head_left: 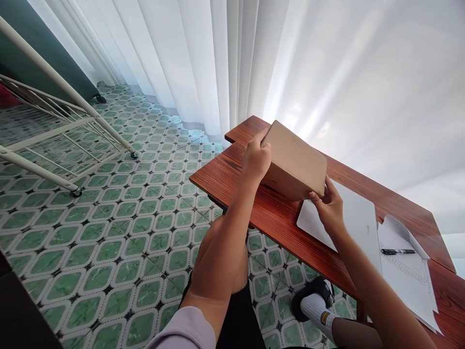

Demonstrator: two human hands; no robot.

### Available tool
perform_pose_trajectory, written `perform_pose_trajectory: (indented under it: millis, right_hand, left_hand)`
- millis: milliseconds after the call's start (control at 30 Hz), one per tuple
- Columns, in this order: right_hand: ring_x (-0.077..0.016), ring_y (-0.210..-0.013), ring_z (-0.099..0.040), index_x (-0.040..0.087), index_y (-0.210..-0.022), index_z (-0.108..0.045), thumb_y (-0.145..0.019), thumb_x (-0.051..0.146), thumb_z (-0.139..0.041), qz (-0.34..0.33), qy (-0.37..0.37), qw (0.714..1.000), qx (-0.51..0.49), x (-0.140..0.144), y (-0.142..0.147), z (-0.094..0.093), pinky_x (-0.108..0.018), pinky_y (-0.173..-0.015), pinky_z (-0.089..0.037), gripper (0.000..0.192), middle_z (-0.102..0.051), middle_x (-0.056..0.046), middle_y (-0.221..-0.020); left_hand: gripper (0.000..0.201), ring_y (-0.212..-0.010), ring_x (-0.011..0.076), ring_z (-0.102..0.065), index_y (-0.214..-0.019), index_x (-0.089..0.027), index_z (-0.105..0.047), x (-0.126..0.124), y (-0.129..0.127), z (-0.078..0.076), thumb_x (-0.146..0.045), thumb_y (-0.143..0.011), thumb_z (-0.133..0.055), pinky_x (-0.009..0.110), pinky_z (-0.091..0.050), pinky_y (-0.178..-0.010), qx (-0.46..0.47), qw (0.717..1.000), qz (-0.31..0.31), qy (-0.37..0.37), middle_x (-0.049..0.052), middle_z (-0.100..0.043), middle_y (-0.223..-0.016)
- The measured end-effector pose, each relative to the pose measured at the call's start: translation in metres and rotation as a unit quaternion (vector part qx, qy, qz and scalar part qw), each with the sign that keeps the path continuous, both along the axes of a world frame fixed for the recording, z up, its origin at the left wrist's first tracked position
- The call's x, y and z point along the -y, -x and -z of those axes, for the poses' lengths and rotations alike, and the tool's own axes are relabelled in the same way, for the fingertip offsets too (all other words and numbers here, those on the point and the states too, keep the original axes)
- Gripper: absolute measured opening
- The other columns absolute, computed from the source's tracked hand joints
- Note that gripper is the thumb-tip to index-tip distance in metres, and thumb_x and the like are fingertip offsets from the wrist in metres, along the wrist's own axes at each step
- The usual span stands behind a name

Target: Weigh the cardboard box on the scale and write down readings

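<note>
Between my two hands is a brown cardboard box (298,157), tilted over the dark red wooden table (232,172). My left hand (256,155) grips its left end, with the thumb on the near edge and the fingers partly hidden behind it. At the lower right corner, my right hand (329,203) is closed on the box, its thumb underneath and fingers along the side. Below the right hand lies a closed silver laptop (358,218), partly covered by that hand and arm. Whether the box touches the table is hard to see.
Handwritten papers (407,281) with a black pen (398,251) on them lie right of the laptop. White curtains (181,58) hang behind the table. A white wheeled metal rack (65,131) stands at left on the green tiled floor (119,232). My slippered foot (314,298) is under the table.
</note>
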State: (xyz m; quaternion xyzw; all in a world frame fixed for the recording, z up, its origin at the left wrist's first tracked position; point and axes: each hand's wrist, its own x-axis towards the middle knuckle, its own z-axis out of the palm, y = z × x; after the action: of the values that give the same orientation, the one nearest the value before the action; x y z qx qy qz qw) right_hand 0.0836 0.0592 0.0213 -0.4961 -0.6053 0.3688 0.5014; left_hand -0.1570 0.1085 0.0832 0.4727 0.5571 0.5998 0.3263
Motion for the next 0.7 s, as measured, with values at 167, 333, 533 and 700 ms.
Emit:
perform_pose_trajectory:
  millis: [167,333,533,700]
  right_hand:
    - [-0.0324,-0.135,-0.053,0.023,-0.156,-0.041,-0.08,0.054,-0.082,0.002,-0.001,1.0,-0.001,0.0,0.003,0.004,-0.047,-0.104,-0.056,0.091,-0.059,-0.013,-0.144]
    - [-0.0344,-0.134,-0.055,0.025,-0.156,-0.042,-0.08,0.055,-0.081,-0.001,-0.001,1.0,0.004,-0.003,0.001,0.005,-0.051,-0.105,-0.055,0.09,-0.059,-0.012,-0.144]
    - [-0.0357,-0.133,-0.055,0.025,-0.155,-0.043,-0.079,0.055,-0.082,0.009,0.008,1.0,-0.003,-0.004,0.003,0.005,-0.052,-0.105,-0.055,0.09,-0.056,-0.012,-0.147]
    - [-0.0344,-0.132,-0.056,0.026,-0.156,-0.042,-0.081,0.054,-0.081,-0.002,0.006,1.0,-0.003,-0.007,0.003,0.007,-0.052,-0.107,-0.054,0.088,-0.056,-0.011,-0.147]
  left_hand:
    - [0.053,-0.141,0.0273,-0.045,-0.139,-0.02,-0.06,-0.001,0.003,0.007,-0.015,-0.088,-0.048,0.043,-0.03,-0.121,-0.026,1.0,-0.001,0.01,0.004,-0.054,-0.148]
    - [0.054,-0.144,0.0255,-0.042,-0.143,-0.019,-0.057,0.0,0.004,0.006,-0.017,-0.091,-0.043,0.039,-0.03,-0.122,-0.055,0.998,-0.002,0.039,0.003,-0.053,-0.15]
    - [0.055,-0.145,0.0243,-0.04,-0.147,-0.017,-0.053,-0.004,0.006,0.008,-0.017,-0.092,-0.042,0.038,-0.028,-0.123,-0.062,0.996,0.001,0.06,0.003,-0.051,-0.152]
    - [0.056,-0.145,0.0254,-0.04,-0.146,-0.015,-0.053,-0.008,0.007,0.013,-0.017,-0.091,-0.043,0.038,-0.03,-0.122,-0.049,0.997,-0.004,0.055,0.004,-0.051,-0.151]
